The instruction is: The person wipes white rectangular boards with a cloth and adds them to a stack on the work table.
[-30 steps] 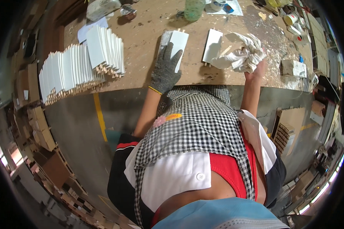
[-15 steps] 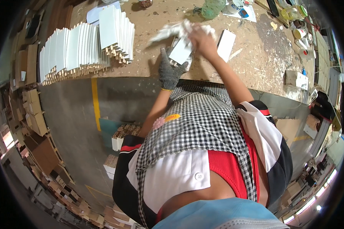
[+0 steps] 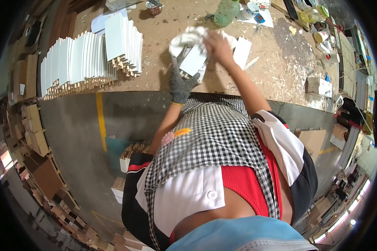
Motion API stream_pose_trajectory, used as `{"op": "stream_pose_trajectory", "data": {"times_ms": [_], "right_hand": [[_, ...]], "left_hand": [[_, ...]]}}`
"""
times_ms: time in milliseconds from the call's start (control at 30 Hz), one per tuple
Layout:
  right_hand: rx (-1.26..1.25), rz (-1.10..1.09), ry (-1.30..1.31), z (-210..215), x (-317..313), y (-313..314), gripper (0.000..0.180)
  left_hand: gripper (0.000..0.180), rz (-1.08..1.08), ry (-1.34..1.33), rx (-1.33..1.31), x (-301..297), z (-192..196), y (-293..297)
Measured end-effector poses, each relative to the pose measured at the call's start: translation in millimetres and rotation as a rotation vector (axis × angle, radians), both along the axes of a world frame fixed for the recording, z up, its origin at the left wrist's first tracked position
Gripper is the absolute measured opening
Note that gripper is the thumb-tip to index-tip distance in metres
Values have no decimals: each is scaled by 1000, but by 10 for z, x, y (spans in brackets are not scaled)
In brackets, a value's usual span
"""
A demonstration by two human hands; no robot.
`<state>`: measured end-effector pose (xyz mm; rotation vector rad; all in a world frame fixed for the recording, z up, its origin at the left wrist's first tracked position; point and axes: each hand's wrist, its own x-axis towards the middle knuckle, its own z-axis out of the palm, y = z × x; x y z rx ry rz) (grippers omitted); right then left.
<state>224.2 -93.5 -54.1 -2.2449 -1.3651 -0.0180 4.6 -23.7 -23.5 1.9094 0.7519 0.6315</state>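
My left hand (image 3: 181,83), in a grey knit glove, grips the near end of a small white board (image 3: 193,60), its fingers along the left edge and thumb at the near right corner. The board lies tilted over other pieces that are mostly hidden beneath it. My bare right hand (image 3: 220,49) is closed on a white cloth (image 3: 187,37) at the board's far end, slightly blurred. The cloth is bunched and spreads to both sides of that hand. Just right of it, another white board (image 3: 242,52) lies flat on the paint-spotted workbench (image 3: 280,79).
Stacked white boards (image 3: 81,58) stand in rows at the bench's left. Toward the back are a green plastic bottle (image 3: 227,13), a white cup (image 3: 250,11) and a small dark-filled container (image 3: 154,7). A white box (image 3: 319,86) sits near the right front edge.
The cloth's left part has gone from a stretched flap to a rounded, bunched loop as my right hand moves over the board. My left hand keeps its grip. The whole view has shifted slightly.
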Motion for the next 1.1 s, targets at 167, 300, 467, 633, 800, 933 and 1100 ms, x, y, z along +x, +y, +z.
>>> {"op": "stream_pose_trajectory", "data": {"times_ms": [167,300,467,633,800,933,1100], "right_hand": [[-50,-137,275,478,841,-542,31],[-516,-139,583,828,1077,-1359,36],[-331,-287,366,315,1748,-1477,31],[-127,-536,-70,-78,2238,-1140,41],[-91,-571,-37,137,2168,-1178,44],[-143,-539,359,205,1759,-1647,47],[161,32,763,800,247,-688,44]], "left_hand": [[94,-44,-18,-132,-161,-223,45],[76,-91,134,129,-315,65,120],[73,-155,87,436,-433,201,280],[75,-89,142,349,-543,-27,253],[75,-92,213,301,-626,160,251],[73,-106,207,293,-609,197,244],[76,-106,158,283,-634,99,299]]}}
